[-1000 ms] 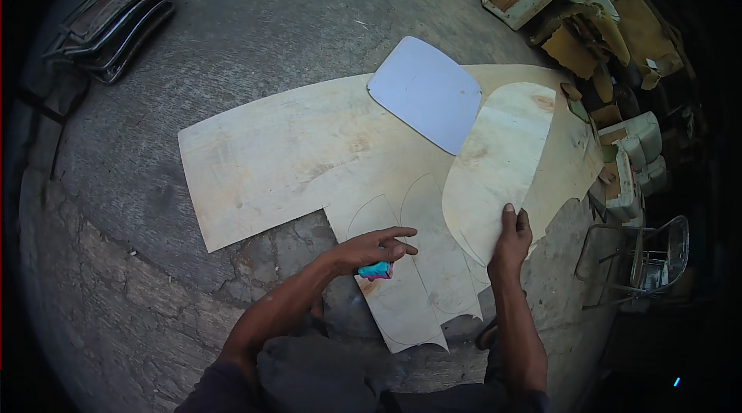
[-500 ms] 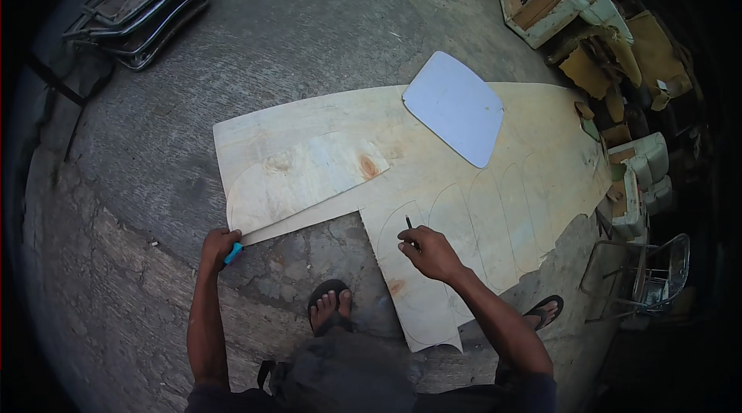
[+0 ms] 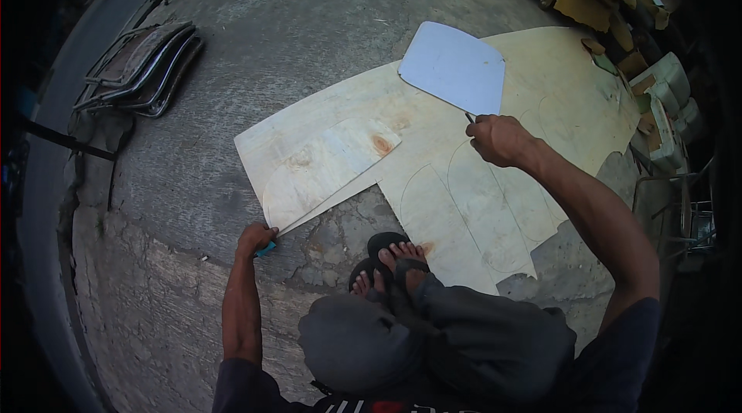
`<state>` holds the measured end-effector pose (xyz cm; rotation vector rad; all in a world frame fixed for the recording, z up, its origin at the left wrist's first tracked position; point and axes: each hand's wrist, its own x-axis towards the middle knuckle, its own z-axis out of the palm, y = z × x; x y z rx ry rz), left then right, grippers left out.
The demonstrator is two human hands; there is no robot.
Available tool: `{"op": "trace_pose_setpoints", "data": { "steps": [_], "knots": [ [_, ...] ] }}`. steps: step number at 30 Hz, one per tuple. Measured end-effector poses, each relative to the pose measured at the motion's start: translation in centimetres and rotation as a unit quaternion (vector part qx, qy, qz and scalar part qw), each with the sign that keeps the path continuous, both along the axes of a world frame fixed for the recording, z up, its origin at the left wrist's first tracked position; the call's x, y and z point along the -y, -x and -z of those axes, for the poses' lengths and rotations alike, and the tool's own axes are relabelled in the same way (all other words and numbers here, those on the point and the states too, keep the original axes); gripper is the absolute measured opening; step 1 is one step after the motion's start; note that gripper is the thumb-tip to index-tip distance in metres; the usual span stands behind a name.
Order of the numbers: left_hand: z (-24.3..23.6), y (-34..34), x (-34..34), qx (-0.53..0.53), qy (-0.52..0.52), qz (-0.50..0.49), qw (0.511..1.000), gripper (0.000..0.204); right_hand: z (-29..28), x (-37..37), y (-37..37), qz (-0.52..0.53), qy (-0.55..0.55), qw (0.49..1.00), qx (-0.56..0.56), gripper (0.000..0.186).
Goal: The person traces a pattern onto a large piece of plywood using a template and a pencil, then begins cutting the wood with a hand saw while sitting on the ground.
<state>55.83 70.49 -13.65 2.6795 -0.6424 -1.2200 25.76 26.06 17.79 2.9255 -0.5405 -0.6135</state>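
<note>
A pale plywood sheet [image 3: 348,100] with curved outlines drawn on it lies on the ground in front of me. On its left part rests a smaller plywood piece [image 3: 321,169]. My left hand [image 3: 255,238] is closed at that piece's near-left corner, with a turquoise tool [image 3: 266,249] in the fingers; its exact kind is mostly hidden. Stretched out over the sheet, my right hand [image 3: 501,139] grips a dark pencil [image 3: 469,116]. The pencil points toward the lower edge of a white rounded panel [image 3: 454,65], which lies on the sheet.
Folded metal chairs [image 3: 143,69] are stacked at the far left. Worn upholstered seat parts [image 3: 587,0] lie at the far right, with a pale chair part [image 3: 666,84] nearer. My sandalled feet [image 3: 390,254] stand by the sheet's notched near edge. A road [image 3: 50,142] runs along the left.
My right hand has moved from the drawn outlines up and right to the white panel's lower edge. My left hand stays at the plywood corner. My feet have come together and the view has shifted.
</note>
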Motion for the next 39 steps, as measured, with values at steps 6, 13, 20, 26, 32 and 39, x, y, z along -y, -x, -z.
{"op": "trace_pose_setpoints", "data": {
  "steps": [6, 13, 20, 26, 32, 39],
  "knots": [
    [0.4, 0.4, -0.3, -0.022, 0.026, 0.001, 0.999, 0.038, 11.9, -2.0, -3.3, 0.058, -0.152, 0.985, 0.053, 0.032],
    [-0.6, 3.0, 0.8, 0.040, 0.017, -0.042, 0.998, 0.037, 23.8, -0.9, -8.7, 0.217, -0.104, 0.930, 0.277, 0.052],
    [-2.0, 5.7, 0.6, 0.134, 0.011, -0.201, 0.970, 0.038, 26.3, -2.3, -10.5, 0.191, -0.132, 0.928, 0.293, 0.056],
    [-3.0, 8.4, 2.8, 0.174, 0.043, -0.307, 0.935, 0.037, 26.0, -0.9, -8.7, 0.211, -0.142, 0.917, 0.307, 0.056],
    [-3.2, 8.9, 2.6, 0.180, 0.067, -0.377, 0.906, 0.035, 27.2, -1.8, -8.6, 0.212, -0.176, 0.906, 0.323, 0.056],
    [-0.4, 8.8, 1.4, 0.156, 0.157, -0.447, 0.867, 0.031, 26.6, -2.5, -6.8, 0.227, -0.169, 0.899, 0.335, 0.057]
  ]
}}
